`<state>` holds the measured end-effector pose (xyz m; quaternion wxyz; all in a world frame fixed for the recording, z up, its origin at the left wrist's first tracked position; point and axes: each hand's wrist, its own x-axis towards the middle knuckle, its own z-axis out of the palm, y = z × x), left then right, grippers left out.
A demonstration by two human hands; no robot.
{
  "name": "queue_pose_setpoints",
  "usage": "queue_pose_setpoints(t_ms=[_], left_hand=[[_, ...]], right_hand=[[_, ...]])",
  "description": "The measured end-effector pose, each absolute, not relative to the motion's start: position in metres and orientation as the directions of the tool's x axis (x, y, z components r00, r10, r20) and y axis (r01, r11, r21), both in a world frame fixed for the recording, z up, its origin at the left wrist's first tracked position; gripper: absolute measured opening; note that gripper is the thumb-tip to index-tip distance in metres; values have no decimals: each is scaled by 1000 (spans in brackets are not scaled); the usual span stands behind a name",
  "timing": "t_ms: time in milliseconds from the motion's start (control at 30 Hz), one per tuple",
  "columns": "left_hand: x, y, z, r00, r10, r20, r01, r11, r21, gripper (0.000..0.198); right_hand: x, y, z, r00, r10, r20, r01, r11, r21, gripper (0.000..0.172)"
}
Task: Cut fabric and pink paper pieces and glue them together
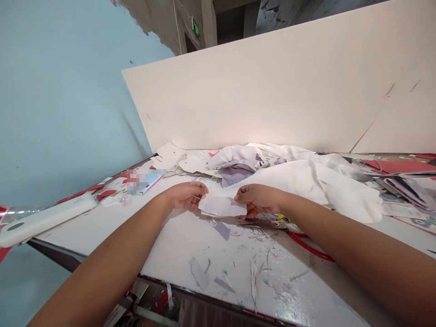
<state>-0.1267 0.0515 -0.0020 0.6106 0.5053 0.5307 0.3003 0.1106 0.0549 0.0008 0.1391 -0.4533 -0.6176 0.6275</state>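
A small pale lilac-white piece (223,205) with uneven edges, cloth or paper, is stretched between my two hands just over the table. My left hand (188,195) pinches its left end between thumb and fingers. At the other end, my right hand (259,199) grips it the same way. Under my right wrist lie scissors with red handles (311,248), partly hidden by my forearm. Just below the held piece, a grey-lilac scrap (222,230) rests on the tabletop. Crumpled white cloth (303,179) is spread behind my right hand.
Thin offcuts (254,277) litter the near part of the white table (177,247). At left lie a phone-like slab (152,180) and a long white device (51,218). Red sheets (398,166) are at the right. A white board (272,91) stands along the back.
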Motion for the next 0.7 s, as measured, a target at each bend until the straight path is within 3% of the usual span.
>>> queue_pose_setpoints(t_ms=[267, 467, 700], left_hand=[[-111, 58, -16, 54, 998, -31, 90, 26, 996, 28], [-110, 59, -19, -1, 998, 57, 106, -56, 993, 30], [-120, 59, -16, 31, 980, 198, 296, -199, 934, 26]], right_hand=[[115, 58, 1, -658, 645, -388, 370, -172, -913, 14], [117, 55, 4, -694, 609, -384, 380, -143, -914, 15], [127, 54, 16, -708, 589, -389, 444, -57, -894, 20]])
